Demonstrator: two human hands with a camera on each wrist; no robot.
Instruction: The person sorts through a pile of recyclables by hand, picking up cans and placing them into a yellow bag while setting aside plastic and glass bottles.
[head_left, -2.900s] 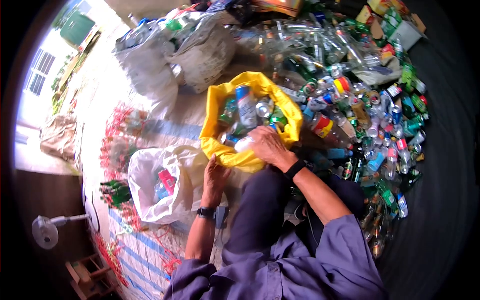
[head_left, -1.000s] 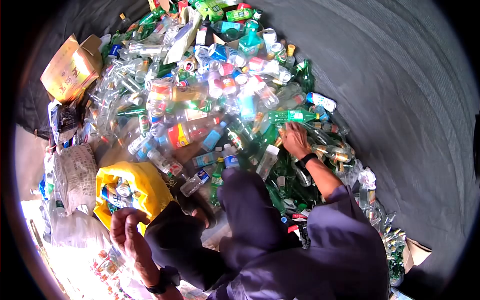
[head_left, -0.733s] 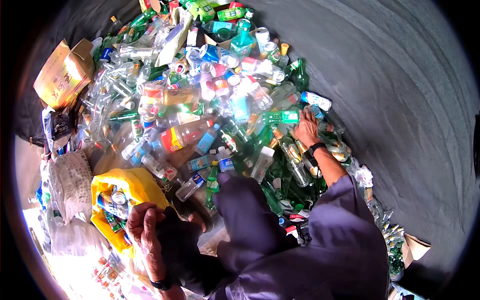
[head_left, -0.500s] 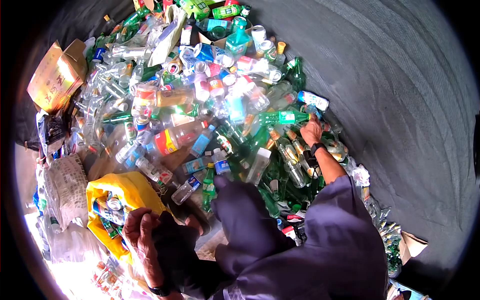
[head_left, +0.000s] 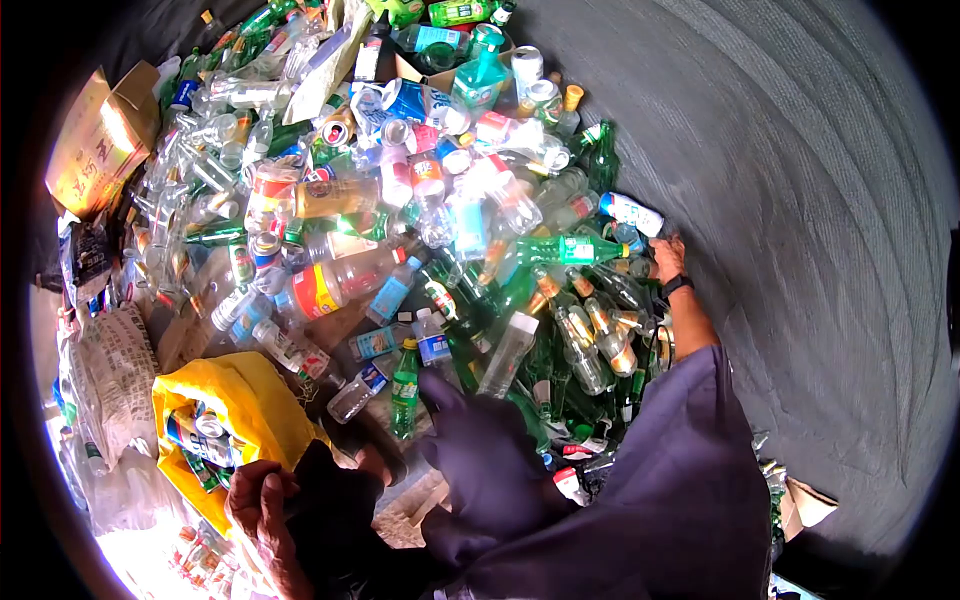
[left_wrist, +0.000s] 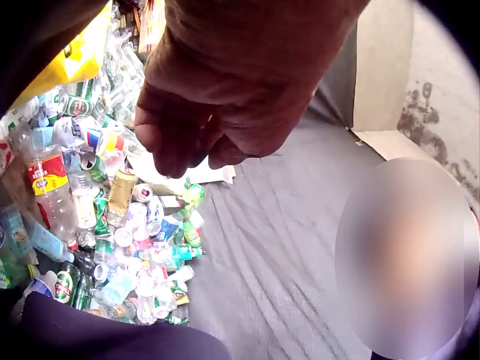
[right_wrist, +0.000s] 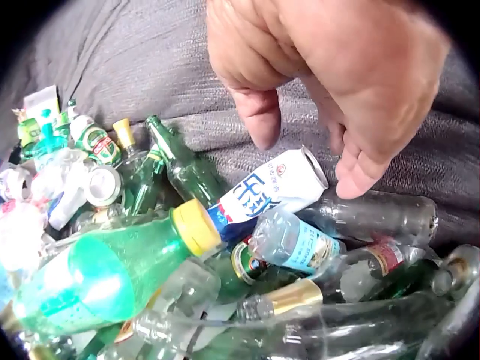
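Observation:
The right hand (head_left: 668, 258) is at the right edge of the bottle heap, beside a white and blue can (head_left: 632, 214). In the right wrist view the thumb and fingers of the right hand (right_wrist: 322, 90) stand apart around the end of that can (right_wrist: 277, 184), with a gap visible between them. A green bottle with a yellow cap (right_wrist: 112, 270) lies nearby. The left hand (head_left: 262, 510), loosely curled, hangs by the yellow bag (head_left: 245, 390), which holds cans. Nothing shows in the left hand (left_wrist: 232, 90) in the left wrist view.
Mixed bottles and cans spread across the floor before the person's knees. A cardboard box (head_left: 95, 150) stands at the far left, above a whitish sack (head_left: 115, 375). Dark cloth (head_left: 800, 250) lines the right side. A blurred figure (left_wrist: 405, 255) appears in the left wrist view.
The right hand has left the green bottle's cap end and moved right to the can. Earlier it was in the yellow bag. The left hand has moved from the bag's rim and stays loosely curled.

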